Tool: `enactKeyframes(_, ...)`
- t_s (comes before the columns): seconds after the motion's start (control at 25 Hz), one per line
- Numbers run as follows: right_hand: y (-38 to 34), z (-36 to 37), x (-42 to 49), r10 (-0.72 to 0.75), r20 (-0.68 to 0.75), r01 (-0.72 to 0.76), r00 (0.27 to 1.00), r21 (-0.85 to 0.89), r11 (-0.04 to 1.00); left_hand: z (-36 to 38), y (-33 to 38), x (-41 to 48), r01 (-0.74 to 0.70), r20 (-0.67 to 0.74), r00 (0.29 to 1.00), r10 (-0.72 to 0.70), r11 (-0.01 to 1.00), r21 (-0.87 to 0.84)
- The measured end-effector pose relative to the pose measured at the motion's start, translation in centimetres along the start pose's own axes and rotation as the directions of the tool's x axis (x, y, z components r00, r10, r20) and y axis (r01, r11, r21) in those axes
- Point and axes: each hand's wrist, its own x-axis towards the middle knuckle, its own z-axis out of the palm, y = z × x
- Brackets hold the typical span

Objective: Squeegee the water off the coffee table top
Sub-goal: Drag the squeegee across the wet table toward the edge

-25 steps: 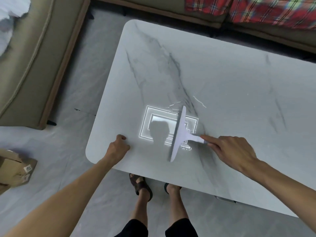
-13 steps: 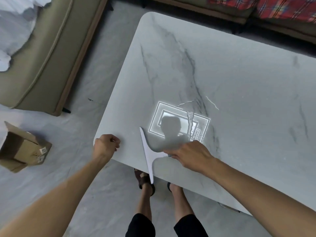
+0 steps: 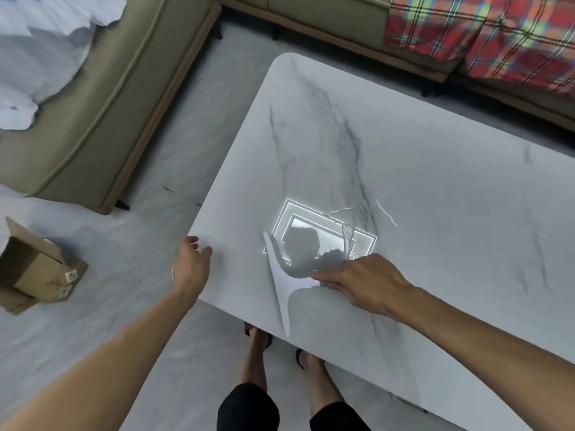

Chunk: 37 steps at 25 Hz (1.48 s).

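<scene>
The white marble coffee table (image 3: 435, 188) fills the middle and right of the view. A pale lilac squeegee (image 3: 281, 281) lies with its long blade on the top near the front edge, handle pointing right. My right hand (image 3: 364, 283) grips that handle. Thin lines of water (image 3: 385, 213) glint on the marble just beyond the blade, beside a bright reflection of a ceiling light. My left hand (image 3: 191, 262) rests at the table's near left corner, fingers loosely curled, holding nothing.
A beige sofa (image 3: 102, 98) with white cloth stands at the left, and another with a red plaid blanket (image 3: 479, 35) runs along the back. An open cardboard box (image 3: 34, 275) sits on the floor at left. My feet in sandals (image 3: 258, 337) are under the front edge.
The squeegee has been dragged leftward and toward the near edge across the light's reflection. My left hand slid to the corner and its fingers have loosened.
</scene>
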Motion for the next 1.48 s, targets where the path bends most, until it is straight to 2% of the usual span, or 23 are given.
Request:
enactKeyframes(0.16, -7.4, 0.4, 11.2, -0.198, 0.081, 0.199, 0.977, -0.004, 0.980, -3.1, -1.7, 4.0, 0.061, -0.037, 0.997, -0.061, 0.998, 0.004)
enactKeyframes(0.32, -9.2, -0.1, 18.3, -0.207, 0.054, 0.210, 0.977, -0.052, 0.976, -4.5, -1.6, 7.1, 0.023, -0.029, 0.999, -0.021, 0.998, 0.059)
enactKeyframes(0.48, -4.1, -1.7, 18.4, 0.007, -0.139, -0.005, 0.990, 0.014, 1.000, -2.9, 1.1, 8.0, 0.005, 0.082, 0.996, -0.015, 0.993, 0.117)
enactKeyframes(0.6, 0.6, -2.1, 15.0, 0.228, -0.179, -0.219, 0.957, 0.069, 0.973, -0.6, 4.2, 7.7, -0.092, 0.249, 0.968, 0.031, 0.967, 0.237)
enactKeyframes(0.72, 4.3, -1.0, 8.8, 0.410, -0.181, -0.391, 0.894, 0.133, 0.911, 2.4, 7.2, 6.7, -0.315, 0.430, 0.891, 0.146, 0.880, 0.355)
enactKeyframes(0.8, 5.9, 0.3, 3.8, 0.511, -0.149, -0.498, 0.846, 0.119, 0.859, 4.3, 8.5, 6.0, -0.419, 0.523, 0.832, 0.185, 0.828, 0.373)
enactKeyframes(0.92, 6.7, 0.9, -2.5, 0.649, -0.086, -0.641, 0.756, 0.106, 0.760, 6.4, 10.0, 5.3, -0.482, 0.610, 0.772, 0.179, 0.791, 0.377)
enactKeyframes(1.0, 6.4, 0.3, -4.5, 0.692, -0.082, -0.683, 0.718, 0.109, 0.722, 7.0, 10.7, 5.1, -0.466, 0.588, 0.788, 0.180, 0.799, 0.380)
enactKeyframes(1.04, 6.2, -0.3, -4.5, 0.691, -0.087, -0.680, 0.718, 0.126, 0.722, 6.9, 11.0, 5.0, -0.436, 0.542, 0.818, 0.193, 0.822, 0.366)
enactKeyframes(1.12, 5.6, -1.8, -2.4, 0.637, -0.115, -0.616, 0.762, 0.177, 0.768, 6.3, 11.5, 5.1, -0.367, 0.400, 0.888, 0.227, 0.874, 0.318)
enactKeyframes(1.2, 4.9, -3.1, 2.5, 0.504, -0.151, -0.467, 0.850, 0.227, 0.855, 5.4, 11.7, 5.7, -0.323, 0.257, 0.932, 0.256, 0.908, 0.266)
enactKeyframes(1.28, 3.5, -3.6, 8.8, 0.345, -0.089, -0.312, 0.934, 0.263, 0.913, 4.4, 11.7, 6.6, -0.283, 0.151, 0.956, 0.253, 0.931, 0.229)
enactKeyframes(1.36, 2.1, -3.3, 13.9, 0.193, -0.042, -0.178, 0.980, 0.233, 0.956, 3.6, 11.6, 7.3, -0.253, 0.098, 0.967, 0.236, 0.940, 0.229)
enactKeyframes(1.48, 3.3, -2.8, 15.5, 0.146, -0.074, -0.130, 0.987, 0.181, 0.975, 3.8, 11.8, 7.2, -0.215, 0.109, 0.975, 0.192, 0.939, 0.267)
